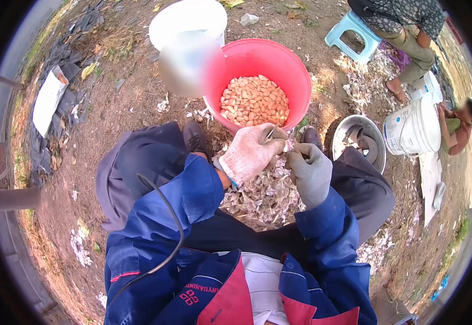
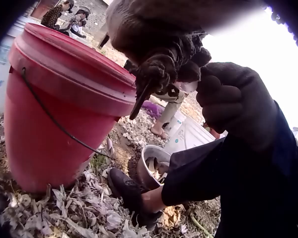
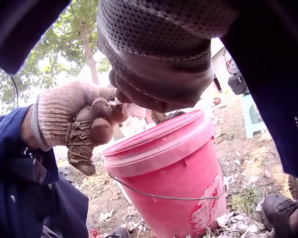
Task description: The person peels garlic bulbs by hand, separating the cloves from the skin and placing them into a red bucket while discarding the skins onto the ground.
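Note:
The left hand (image 1: 251, 154), in a pale knitted glove, and the right hand (image 1: 311, 176), in a grey-coated glove, meet above the lap. Their curled fingertips pinch a small whitish clove (image 1: 287, 147), also visible between them in the right wrist view (image 3: 134, 111). A dark, thin, pointed piece (image 2: 140, 101) juts from the left hand (image 2: 149, 32) in the left wrist view; what it is, I cannot tell. Just beyond the hands stands a pink-red bucket (image 1: 295, 70), partly filled with pale orange cloves (image 1: 254, 101). Papery skins (image 1: 263, 197) lie beneath the hands.
A white bucket (image 1: 187, 16) stands behind the pink-red one, at left. To the right are a metal bowl (image 1: 374, 130) with dark pieces, a white pail (image 1: 412, 127) and a blue stool (image 1: 353, 35). People sit at the right. Crossed legs flank the skins.

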A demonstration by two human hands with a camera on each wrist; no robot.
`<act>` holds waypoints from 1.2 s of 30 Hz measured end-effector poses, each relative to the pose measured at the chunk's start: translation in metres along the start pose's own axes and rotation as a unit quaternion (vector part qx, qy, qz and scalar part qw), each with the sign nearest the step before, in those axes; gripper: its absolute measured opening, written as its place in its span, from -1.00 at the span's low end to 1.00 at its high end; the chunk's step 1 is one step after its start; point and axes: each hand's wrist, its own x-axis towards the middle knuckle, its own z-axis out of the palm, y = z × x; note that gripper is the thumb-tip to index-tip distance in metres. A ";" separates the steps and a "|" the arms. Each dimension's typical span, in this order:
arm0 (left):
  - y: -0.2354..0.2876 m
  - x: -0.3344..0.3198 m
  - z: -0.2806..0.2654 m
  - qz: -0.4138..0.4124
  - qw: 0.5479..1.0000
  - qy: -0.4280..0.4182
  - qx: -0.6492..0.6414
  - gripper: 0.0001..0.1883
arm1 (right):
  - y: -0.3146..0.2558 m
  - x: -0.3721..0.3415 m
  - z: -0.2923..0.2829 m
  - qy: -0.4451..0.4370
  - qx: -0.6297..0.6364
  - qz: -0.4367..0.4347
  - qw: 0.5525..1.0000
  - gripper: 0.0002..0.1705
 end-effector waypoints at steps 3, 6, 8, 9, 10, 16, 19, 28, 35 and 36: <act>0.012 -0.004 -0.001 -0.049 0.997 -0.061 -0.031 -0.74 | 0.007 0.002 -0.001 0.008 -0.038 -0.036 0.999 -0.72; 0.018 -0.005 -0.003 -0.072 0.993 -0.073 -0.053 -0.70 | 0.001 0.000 0.002 0.004 -0.012 -0.018 1.000 -0.72; 0.026 -0.008 -0.007 -0.127 0.981 -0.080 -0.125 -0.66 | -0.010 -0.002 0.000 -0.009 0.019 0.019 1.000 -0.75; 0.027 -0.008 -0.009 -0.126 0.981 -0.080 -0.125 -0.66 | -0.013 -0.001 -0.002 -0.021 0.049 0.058 0.997 -0.78; 0.028 -0.007 -0.011 -0.148 0.975 -0.085 -0.140 -0.64 | -0.013 0.001 -0.005 -0.021 0.049 0.057 0.997 -0.78; 0.010 -0.001 -0.015 -0.155 0.951 -0.114 -0.240 -0.59 | -0.017 0.006 -0.017 -0.101 0.159 0.149 0.971 -0.82; 0.015 -0.003 -0.016 -0.174 0.943 -0.111 -0.263 -0.60 | -0.013 0.007 -0.019 -0.125 0.209 0.157 0.957 -0.83; 0.012 0.000 -0.010 -0.180 0.947 -0.094 -0.251 -0.73 | -0.027 0.002 -0.017 -0.139 0.156 0.151 0.966 -0.84; -0.003 0.013 -0.010 -0.176 0.913 -0.025 -0.366 -0.78 | -0.040 -0.007 -0.018 -0.278 0.012 0.129 0.952 -0.78; 0.001 0.013 -0.015 -0.196 0.925 -0.042 -0.323 -0.79 | -0.041 -0.009 -0.017 -0.275 0.001 0.126 0.953 -0.77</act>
